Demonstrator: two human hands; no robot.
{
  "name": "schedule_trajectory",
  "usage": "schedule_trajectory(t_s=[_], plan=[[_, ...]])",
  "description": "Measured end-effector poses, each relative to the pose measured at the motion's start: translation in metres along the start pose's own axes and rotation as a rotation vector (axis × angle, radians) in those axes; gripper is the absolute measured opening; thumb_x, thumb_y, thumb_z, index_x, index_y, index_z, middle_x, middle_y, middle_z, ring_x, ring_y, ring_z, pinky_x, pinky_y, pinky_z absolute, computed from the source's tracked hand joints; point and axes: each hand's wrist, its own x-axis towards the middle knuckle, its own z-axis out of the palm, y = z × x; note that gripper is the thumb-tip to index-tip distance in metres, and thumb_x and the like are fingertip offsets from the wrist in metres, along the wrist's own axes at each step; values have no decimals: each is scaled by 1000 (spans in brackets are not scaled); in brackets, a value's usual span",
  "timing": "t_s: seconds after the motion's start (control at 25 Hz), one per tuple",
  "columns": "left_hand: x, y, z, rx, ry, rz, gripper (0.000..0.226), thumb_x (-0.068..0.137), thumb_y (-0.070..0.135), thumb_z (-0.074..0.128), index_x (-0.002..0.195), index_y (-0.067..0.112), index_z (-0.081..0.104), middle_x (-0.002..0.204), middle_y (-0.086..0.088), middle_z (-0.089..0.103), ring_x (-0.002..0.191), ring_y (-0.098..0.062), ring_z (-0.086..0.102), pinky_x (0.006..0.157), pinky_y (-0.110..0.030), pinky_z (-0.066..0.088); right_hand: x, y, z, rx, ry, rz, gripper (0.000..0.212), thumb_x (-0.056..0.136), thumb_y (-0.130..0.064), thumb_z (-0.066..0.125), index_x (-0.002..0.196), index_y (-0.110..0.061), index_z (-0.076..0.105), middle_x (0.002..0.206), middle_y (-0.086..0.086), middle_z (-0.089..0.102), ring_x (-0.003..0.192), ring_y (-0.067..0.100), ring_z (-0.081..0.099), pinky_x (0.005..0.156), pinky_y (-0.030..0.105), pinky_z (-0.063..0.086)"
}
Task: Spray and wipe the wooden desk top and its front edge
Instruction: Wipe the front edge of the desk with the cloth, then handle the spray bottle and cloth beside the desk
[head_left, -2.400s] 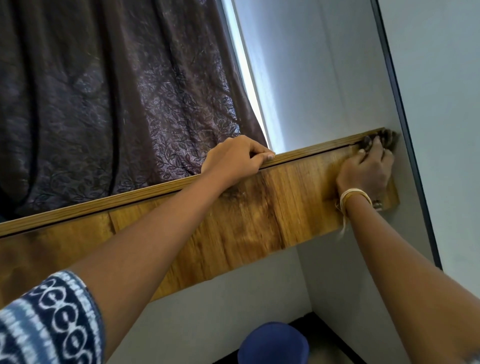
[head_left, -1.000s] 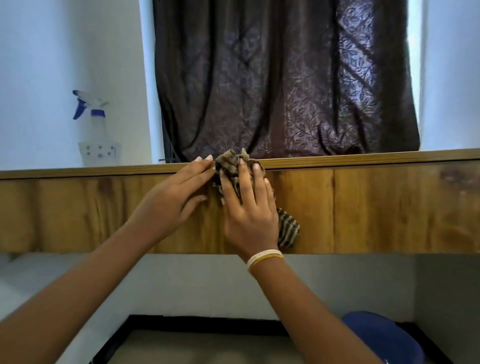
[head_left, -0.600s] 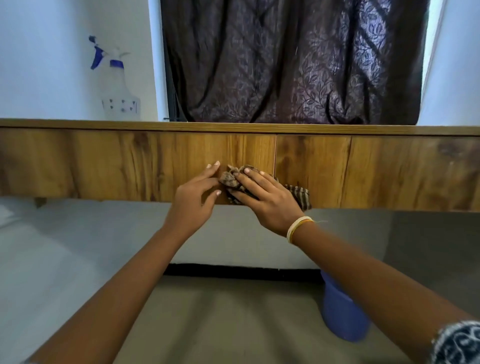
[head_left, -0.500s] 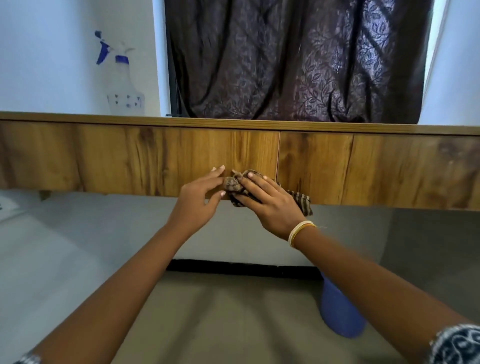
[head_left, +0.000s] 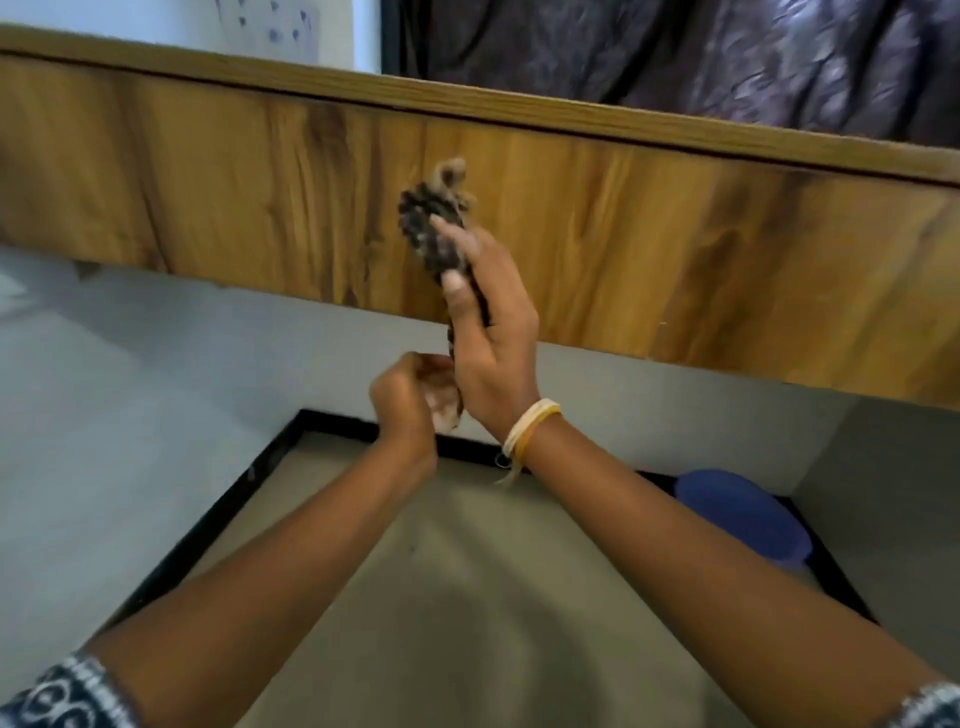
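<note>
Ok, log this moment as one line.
phase: regrip off panel | right hand: holds cloth | left hand: at cloth's lower end | desk front edge: untouched

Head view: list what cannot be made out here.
- Desk top: hidden above the front edge; the camera looks up from below.
- Spray bottle: cut off by the frame's top edge.
- Cloth: motion-blurred, pattern unclear.
- Left hand: its grip on the cloth's lower end is hidden behind the right hand.
</note>
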Motion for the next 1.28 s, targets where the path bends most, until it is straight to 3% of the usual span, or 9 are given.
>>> schedule_trajectory(t_s=[0.12, 0.24, 0.36, 0.44, 0.56, 0.72, 0.88, 1.04, 1.28], plan=[[5, 33, -7, -327, -264, -180, 48, 94, 16, 41, 63, 13, 78, 73, -5, 74, 73, -20, 71, 60, -24, 55, 22, -18, 36, 513, 48, 303, 30, 103, -5, 39, 128, -5, 54, 121, 12, 62, 117, 24, 58, 102, 44, 49], [5, 68, -18, -441, -431, -212, 27, 76, 24, 73, 97, 8, 78, 104, -12, 74, 96, -20, 72, 82, -28, 56, 33, -32, 46, 937, 30, 668, 30, 104, -8, 37, 124, -9, 59, 118, 10, 66, 113, 26, 61, 100, 41, 51], [-2, 98, -36, -59, -167, -283, 27, 87, 44, 62, 93, 21, 73, 98, -6, 73, 82, -9, 70, 77, -24, 55, 47, -61, 49, 1080, -32, 901, 30, 103, -11, 39, 121, -10, 63, 119, 13, 68, 111, 28, 64, 98, 41, 52], [-20, 133, -31, -92, -161, -338, 38, 101, 38, 36, 104, 16, 67, 102, -4, 74, 90, -10, 70, 83, -25, 51, 68, -82, 47, 1080, -18, 1067, 29, 103, -13, 41, 119, -9, 65, 119, 16, 68, 108, 30, 65, 96, 42, 53], [-56, 195, -9, -44, -108, -430, 49, 100, 48, 31, 112, 16, 66, 110, -5, 73, 94, -15, 72, 81, -32, 52, 109, -114, 40, 1083, 53, 1248, 27, 103, -15, 43, 119, -9, 65, 114, 17, 70, 99, 30, 69, 92, 45, 55], [-93, 283, 40, 173, -141, -570, 38, 94, 42, 55, 124, 19, 59, 120, -11, 69, 109, -27, 66, 98, -45, 50, 176, -153, 21, 923, 84, 1538, 27, 105, -23, 42, 116, -15, 66, 116, 14, 70, 103, 33, 68, 94, 48, 53], [-114, 345, 92, 322, -10, -600, 33, 85, 29, 72, 114, 19, 59, 113, -16, 70, 102, -33, 68, 95, -52, 52, 238, -190, -3, 976, 94, 1804, 51, 99, -42, 46, 127, -2, 63, 128, 22, 63, 115, 38, 61, 103, 50, 47], [-114, 368, 106, 425, 33, -612, 43, 84, 20, 73, 123, 10, 58, 112, -18, 69, 101, -35, 68, 92, -55, 52, 266, -209, -13, 662, -82, 1678, 39, 86, -23, 71, 119, -3, 66, 117, 23, 69, 103, 39, 68, 94, 52, 54], [-75, 354, 110, 544, 108, -627, 50, 79, 12, 76, 125, 1, 58, 114, -19, 68, 103, -35, 66, 94, -53, 52, 278, -185, -10, 348, -146, 1599, 21, 83, -9, 73, 103, -12, 68, 105, 11, 73, 98, 29, 69, 93, 50, 55]])
